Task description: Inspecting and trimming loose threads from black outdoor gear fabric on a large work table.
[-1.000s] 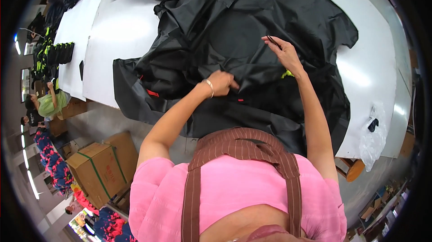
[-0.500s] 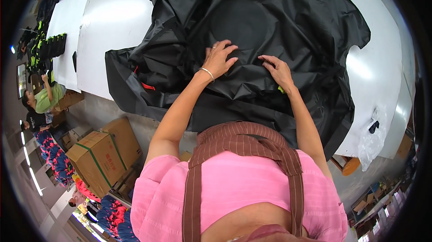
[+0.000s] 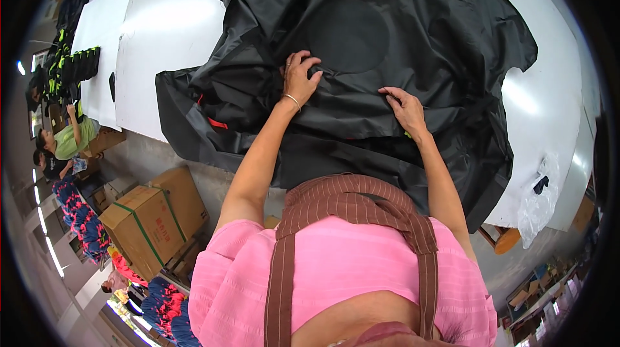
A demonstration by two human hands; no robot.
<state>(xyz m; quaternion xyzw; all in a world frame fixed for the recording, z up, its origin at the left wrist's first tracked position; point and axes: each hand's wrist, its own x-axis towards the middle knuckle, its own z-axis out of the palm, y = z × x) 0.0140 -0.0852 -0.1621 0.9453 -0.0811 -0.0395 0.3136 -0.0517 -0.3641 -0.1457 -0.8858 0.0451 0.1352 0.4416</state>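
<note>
The black fabric (image 3: 387, 43) covers most of the white table (image 3: 161, 30), its near hem hanging over the front edge; bare tabletop lies open to the left and far right. The left hand (image 3: 299, 79) bunches a fold, fingers curled tight on it. The right hand (image 3: 405, 109) presses flat, fingers apparently together. Half a second ago both hands sat closer together, nearer the body.

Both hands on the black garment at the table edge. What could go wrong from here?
1. The black garment hangs over the near edge of the white table; its weight may drag it off.
2. The left hand bunches a fold while the right hand lies flat, so the slick fabric could shift unevenly.
3. The clear plastic bag droops off the corner and may fall.
</note>
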